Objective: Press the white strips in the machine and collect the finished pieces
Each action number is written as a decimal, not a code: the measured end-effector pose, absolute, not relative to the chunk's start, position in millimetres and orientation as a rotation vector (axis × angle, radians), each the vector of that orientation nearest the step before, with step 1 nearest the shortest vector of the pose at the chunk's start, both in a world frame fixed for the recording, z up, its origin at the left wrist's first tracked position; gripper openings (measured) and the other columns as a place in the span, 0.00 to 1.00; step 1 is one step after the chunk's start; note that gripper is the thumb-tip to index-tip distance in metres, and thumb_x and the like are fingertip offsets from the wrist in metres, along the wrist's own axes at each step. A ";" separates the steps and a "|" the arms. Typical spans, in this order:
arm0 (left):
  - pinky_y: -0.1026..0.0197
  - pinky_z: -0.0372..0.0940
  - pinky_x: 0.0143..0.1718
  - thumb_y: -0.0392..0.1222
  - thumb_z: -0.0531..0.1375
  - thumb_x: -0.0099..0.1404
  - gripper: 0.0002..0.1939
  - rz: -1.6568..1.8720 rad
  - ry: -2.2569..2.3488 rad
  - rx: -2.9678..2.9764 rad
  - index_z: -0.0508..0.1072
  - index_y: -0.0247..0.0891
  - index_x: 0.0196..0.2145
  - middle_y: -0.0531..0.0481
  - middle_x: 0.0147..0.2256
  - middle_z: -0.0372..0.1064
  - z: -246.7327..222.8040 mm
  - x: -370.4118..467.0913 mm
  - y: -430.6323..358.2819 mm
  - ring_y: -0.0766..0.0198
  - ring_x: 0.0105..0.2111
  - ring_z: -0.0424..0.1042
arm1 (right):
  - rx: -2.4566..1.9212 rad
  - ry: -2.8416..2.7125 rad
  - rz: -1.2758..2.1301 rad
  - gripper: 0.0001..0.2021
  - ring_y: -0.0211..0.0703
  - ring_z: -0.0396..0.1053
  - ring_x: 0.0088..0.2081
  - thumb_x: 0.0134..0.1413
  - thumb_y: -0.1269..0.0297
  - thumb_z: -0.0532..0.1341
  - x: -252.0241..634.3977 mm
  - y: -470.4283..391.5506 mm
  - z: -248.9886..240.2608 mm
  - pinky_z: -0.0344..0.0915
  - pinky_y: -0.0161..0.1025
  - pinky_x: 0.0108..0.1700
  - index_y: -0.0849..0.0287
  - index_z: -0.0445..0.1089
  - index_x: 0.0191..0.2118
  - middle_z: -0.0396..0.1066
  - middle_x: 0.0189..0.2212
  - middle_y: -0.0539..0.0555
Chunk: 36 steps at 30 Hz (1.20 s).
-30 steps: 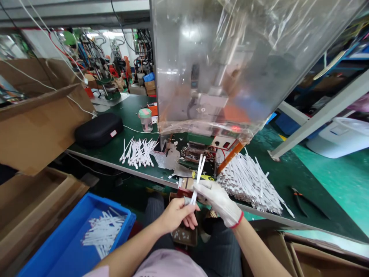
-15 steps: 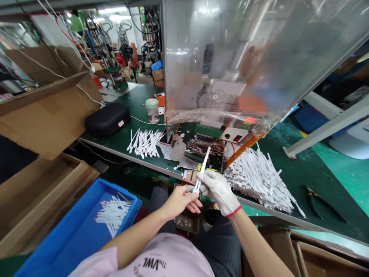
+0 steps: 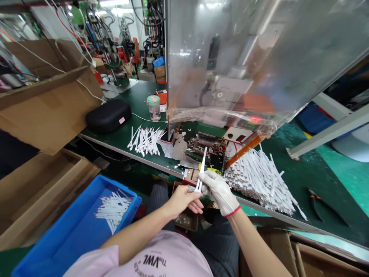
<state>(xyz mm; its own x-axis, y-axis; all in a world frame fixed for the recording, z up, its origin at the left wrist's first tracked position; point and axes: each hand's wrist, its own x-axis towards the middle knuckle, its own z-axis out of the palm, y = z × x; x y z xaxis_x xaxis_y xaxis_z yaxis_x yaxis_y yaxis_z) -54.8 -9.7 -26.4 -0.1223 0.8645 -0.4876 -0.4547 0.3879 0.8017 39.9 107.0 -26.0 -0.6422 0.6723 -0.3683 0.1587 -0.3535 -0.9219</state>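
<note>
A narrow white strip [image 3: 203, 163] points up and away from me, its near end split into two prongs. My left hand [image 3: 181, 201] is bare, with grey wrapping on the index finger, and pinches the pronged end between thumb and finger. In a white knitted glove with a red cuff, my right hand [image 3: 220, 192] grips the same strip just above the fork. Its fingertips are partly hidden behind the strip. Beyond the far tip is a small press fixture [image 3: 205, 140] with white scraps around it.
A large pile of white strips [image 3: 256, 181] lies right, a smaller pile [image 3: 146, 140] left. A blue bin [image 3: 72, 238] holds more strips. Pliers [image 3: 327, 206] lie far right. A clear plastic guard [image 3: 187, 69] hangs over the machine. A black case [image 3: 108, 115] and a cup [image 3: 153, 107] stand behind.
The strip's far tip has swung slightly left, and its two prongs show more clearly apart. Both hands keep their hold. The camera view has shifted a little.
</note>
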 end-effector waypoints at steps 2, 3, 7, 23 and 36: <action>0.66 0.64 0.22 0.61 0.67 0.42 0.29 1.198 1.247 0.427 0.71 0.30 0.31 0.47 0.21 0.72 -25.3 -53.6 -8.7 0.63 0.20 0.73 | -1.052 -1.503 2.076 0.22 0.30 0.57 0.14 0.40 0.45 0.68 38.6 107.7 -31.7 0.56 0.28 0.16 0.60 0.65 0.24 0.63 0.13 0.47; 0.66 0.64 0.22 0.60 0.66 0.43 0.29 1.206 1.255 0.423 0.71 0.30 0.31 0.47 0.21 0.72 -24.9 -53.3 -8.0 0.63 0.20 0.73 | -1.031 -1.476 2.087 0.22 0.30 0.56 0.14 0.41 0.45 0.68 37.7 108.0 -34.3 0.54 0.28 0.16 0.60 0.65 0.24 0.62 0.13 0.46; 0.66 0.63 0.22 0.59 0.65 0.45 0.27 1.220 1.261 0.414 0.72 0.30 0.31 0.47 0.20 0.71 -24.5 -54.6 -4.8 0.62 0.20 0.73 | -0.973 -1.358 2.105 0.20 0.30 0.55 0.16 0.42 0.48 0.69 32.5 107.6 -39.4 0.52 0.28 0.16 0.60 0.65 0.25 0.61 0.16 0.45; 0.67 0.59 0.19 0.62 0.62 0.46 0.26 1.133 1.266 0.467 0.70 0.32 0.26 0.47 0.20 0.71 -25.4 -58.4 -1.2 0.64 0.17 0.71 | -0.980 -1.074 2.103 0.19 0.30 0.56 0.17 0.38 0.53 0.72 23.4 97.0 -45.2 0.51 0.28 0.16 0.59 0.65 0.27 0.64 0.18 0.45; 0.67 0.61 0.20 0.59 0.61 0.47 0.23 1.132 1.276 0.475 0.70 0.32 0.26 0.46 0.20 0.71 -23.8 -61.2 -1.4 0.64 0.18 0.71 | -0.976 -1.059 2.121 0.18 0.31 0.58 0.18 0.37 0.55 0.72 24.3 100.0 -50.0 0.56 0.30 0.20 0.58 0.66 0.27 0.63 0.19 0.44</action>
